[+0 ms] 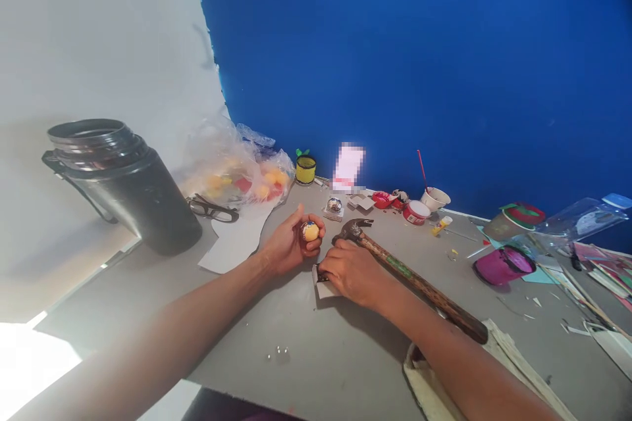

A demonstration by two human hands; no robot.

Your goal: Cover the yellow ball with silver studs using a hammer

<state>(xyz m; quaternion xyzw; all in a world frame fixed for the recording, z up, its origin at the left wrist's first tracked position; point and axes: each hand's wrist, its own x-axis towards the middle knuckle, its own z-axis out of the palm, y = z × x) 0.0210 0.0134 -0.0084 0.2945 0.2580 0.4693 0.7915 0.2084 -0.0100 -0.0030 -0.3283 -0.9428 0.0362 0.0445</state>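
My left hand (289, 245) is closed around a small yellow ball (311, 231) with a dark cap, held just above the grey table (306, 335). My right hand (351, 271) lies beside it, fingers curled down on a small white card piece (326, 288) on the table. What its fingertips pinch is too small to name. A hammer (415, 279) with a worn wooden handle lies on the table right behind my right hand, its head near my fingers.
A big black jar (123, 181) stands at the left, glasses (212, 208) and a plastic bag of coloured bits (237, 168) beside it. Small pots, a yellow cup (305, 170), a paper cup (435, 198), a magenta lid (502, 266) and paper scraps crowd the back and right.
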